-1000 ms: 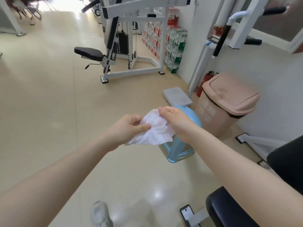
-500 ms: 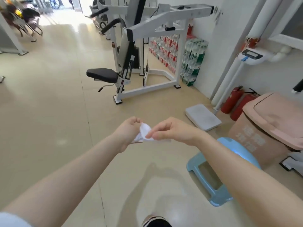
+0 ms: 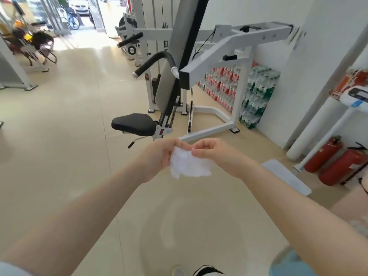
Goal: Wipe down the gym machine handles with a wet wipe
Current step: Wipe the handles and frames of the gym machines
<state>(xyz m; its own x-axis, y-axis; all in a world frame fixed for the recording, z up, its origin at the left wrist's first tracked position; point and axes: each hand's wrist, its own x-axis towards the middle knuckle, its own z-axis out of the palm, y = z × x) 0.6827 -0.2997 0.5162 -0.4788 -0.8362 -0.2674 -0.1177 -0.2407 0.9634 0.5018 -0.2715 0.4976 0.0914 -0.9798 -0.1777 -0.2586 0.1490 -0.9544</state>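
A crumpled white wet wipe point(image 3: 189, 163) hangs between my two hands in front of me. My left hand point(image 3: 159, 156) holds its left side with curled fingers. My right hand point(image 3: 215, 154) pinches its upper right edge. Straight ahead stands a white gym machine point(image 3: 225, 46) with a black seat point(image 3: 133, 123). Its curved black padded handle point(image 3: 157, 60) sticks out to the left, well beyond my hands. A second black handle point(image 3: 130, 39) shows farther back.
Stacked packs of bottles point(image 3: 239, 90) line the wall behind the machine. Two red fire extinguishers point(image 3: 334, 162) and a white floor scale point(image 3: 286, 179) sit at the right. A blue stool point(image 3: 288, 263) is at bottom right. Glossy beige floor point(image 3: 65, 136) spreads to the left.
The view has swung left and closer to the white machine; the pink bin has left the frame. Both hands keep holding the wipe, which now hangs more spread out.
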